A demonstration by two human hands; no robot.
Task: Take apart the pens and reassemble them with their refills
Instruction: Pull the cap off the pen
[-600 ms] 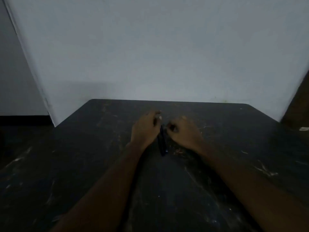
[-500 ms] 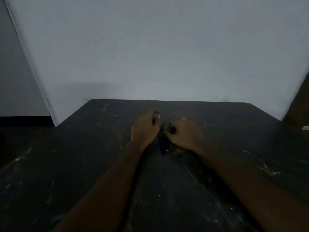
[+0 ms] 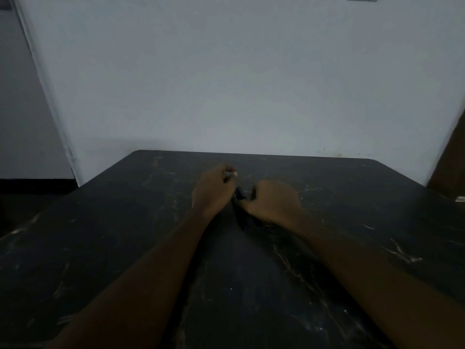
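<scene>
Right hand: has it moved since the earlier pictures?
No. The right hand holds the same spot against the table and its far edge, fingers curled on the pen.

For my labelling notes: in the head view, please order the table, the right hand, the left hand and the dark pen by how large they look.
1. table
2. right hand and left hand: alike, not ranked
3. pen, partly hidden between them
</scene>
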